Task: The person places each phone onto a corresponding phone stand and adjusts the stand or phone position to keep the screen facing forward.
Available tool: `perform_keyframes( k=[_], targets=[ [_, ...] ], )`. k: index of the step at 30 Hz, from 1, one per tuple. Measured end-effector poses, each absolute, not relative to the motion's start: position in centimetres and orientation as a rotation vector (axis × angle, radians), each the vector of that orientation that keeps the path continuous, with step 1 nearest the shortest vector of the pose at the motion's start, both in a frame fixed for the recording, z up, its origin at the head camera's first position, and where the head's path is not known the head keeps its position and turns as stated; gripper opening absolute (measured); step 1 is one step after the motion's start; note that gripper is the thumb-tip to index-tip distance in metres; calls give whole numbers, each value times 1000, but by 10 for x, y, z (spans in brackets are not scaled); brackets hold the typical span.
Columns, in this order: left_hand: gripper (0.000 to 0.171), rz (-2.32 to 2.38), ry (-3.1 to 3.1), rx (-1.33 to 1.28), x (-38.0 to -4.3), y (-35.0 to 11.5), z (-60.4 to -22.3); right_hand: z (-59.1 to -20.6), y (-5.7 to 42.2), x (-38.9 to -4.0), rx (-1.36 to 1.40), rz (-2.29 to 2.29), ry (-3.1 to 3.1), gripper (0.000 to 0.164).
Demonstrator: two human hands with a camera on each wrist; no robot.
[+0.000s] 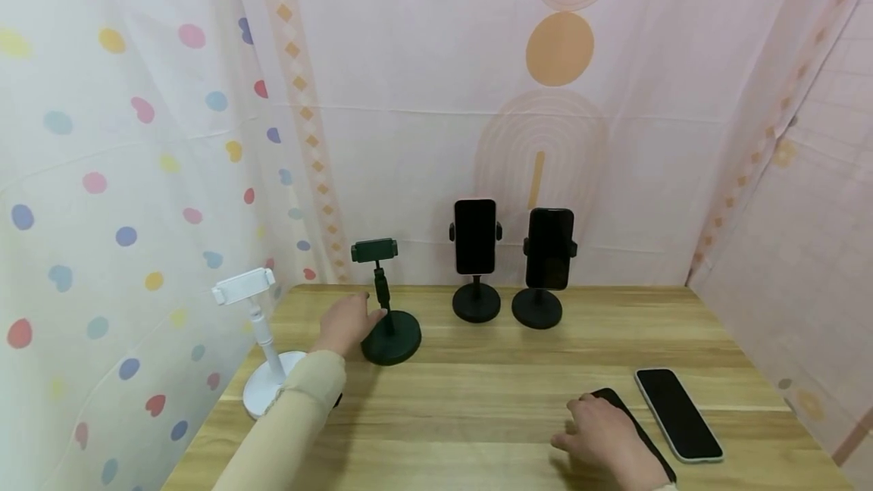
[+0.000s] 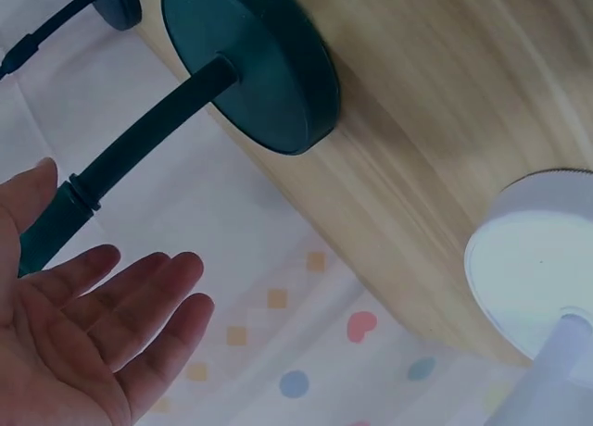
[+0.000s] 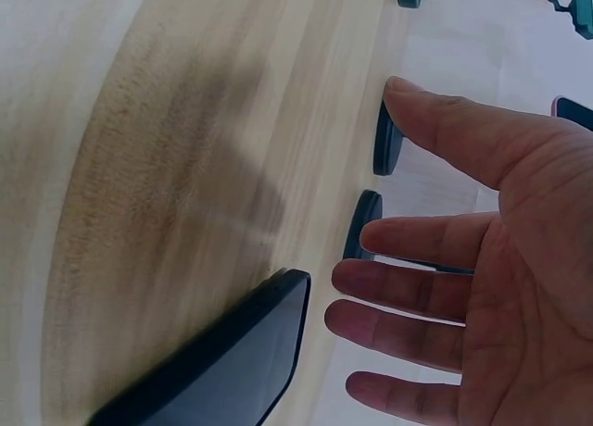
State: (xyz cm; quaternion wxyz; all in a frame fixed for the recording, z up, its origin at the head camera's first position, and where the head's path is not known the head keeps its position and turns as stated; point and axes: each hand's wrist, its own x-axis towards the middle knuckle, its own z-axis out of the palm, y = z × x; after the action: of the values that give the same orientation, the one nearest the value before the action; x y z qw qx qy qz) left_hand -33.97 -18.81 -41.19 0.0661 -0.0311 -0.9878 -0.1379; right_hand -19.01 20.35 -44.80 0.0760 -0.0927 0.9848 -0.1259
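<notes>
My left hand [image 1: 346, 322] is beside the stem of a dark green phone stand [image 1: 391, 347], whose clamp at the top holds no phone. In the left wrist view, the fingers [image 2: 153, 306] are spread and relaxed, and the green stem [image 2: 148, 125] passes behind the thumb. Whether the hand touches it I cannot tell. Over a black phone [image 1: 611, 395] lying on the table hovers my right hand [image 1: 600, 434], partly covering it. The right wrist view shows that hand's fingers [image 3: 408, 287] extended and apart from the phone [image 3: 246, 361], with nothing held.
A white phone stand [image 1: 262, 392] stands at the left, partly behind my left sleeve. Two black stands at the back hold upright phones, one on the left [image 1: 475, 237] and one on the right [image 1: 551, 248]. A light-edged phone [image 1: 678, 415] lies at the right. Curtains [image 1: 409, 157] border the table.
</notes>
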Motion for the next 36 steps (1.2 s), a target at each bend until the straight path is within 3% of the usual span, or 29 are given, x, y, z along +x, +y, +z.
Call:
perform_keyframes(
  k=[10,18,36],
  targets=[
    [56,-479,-2866,-95,-351,-180,-407,-452,205,-190,-274,-399,2952,54],
    [34,-624,-2807,-91,-358,-176,-408,-453,207,-190,-278,-401,2966,55],
    [29,-714,-2714,-155,-355,-166,-410,-453,208,-191,-266,-429,2954,58]
  ],
)
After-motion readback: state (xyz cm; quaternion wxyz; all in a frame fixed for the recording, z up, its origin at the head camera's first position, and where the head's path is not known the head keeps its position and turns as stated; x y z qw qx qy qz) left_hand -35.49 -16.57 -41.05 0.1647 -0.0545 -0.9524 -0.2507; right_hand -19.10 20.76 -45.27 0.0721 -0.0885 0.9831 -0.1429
